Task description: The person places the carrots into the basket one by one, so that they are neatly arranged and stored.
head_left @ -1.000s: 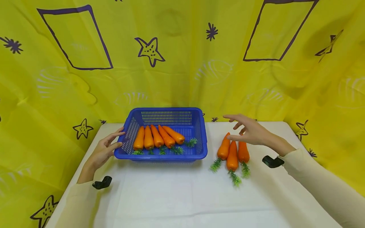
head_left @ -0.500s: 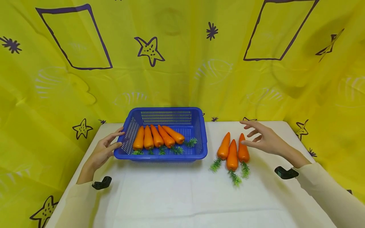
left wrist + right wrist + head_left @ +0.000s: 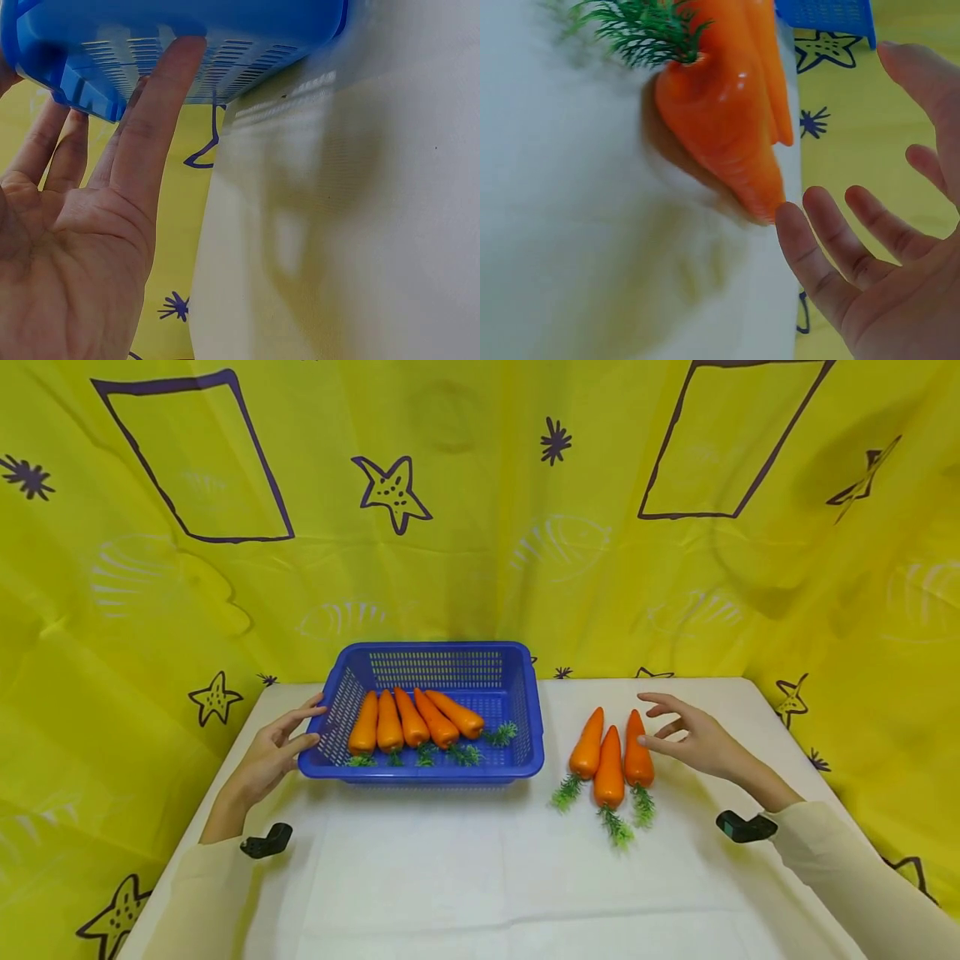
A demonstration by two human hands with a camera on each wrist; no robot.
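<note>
My left hand (image 3: 264, 762) rests with extended fingers against the left side of a blue plastic basket (image 3: 534, 718). In the left wrist view, a straight finger (image 3: 142, 154) touches the perforated basket wall (image 3: 247, 56) from outside. Several orange carrots (image 3: 389, 722) with green tops lie side by side in the basket. To its right, three more carrots lie on the white cloth: a left one (image 3: 587, 745), a middle one (image 3: 610, 772) and a right one (image 3: 638, 756). Beside the right carrot hovers my right hand (image 3: 693, 739), fingers spread and nothing held.
A white cloth (image 3: 420, 868) covers the table. Yellow curtain (image 3: 480, 560) with purple drawings hangs behind and at both sides, close to the table's back edge. Black cameras sit on the left wrist (image 3: 267, 842) and the right wrist (image 3: 746, 827).
My right hand has moved right, from above the three carrots to beside the rightmost one, and has come lower. The left hand stays at the basket, and the carrots lie as before.
</note>
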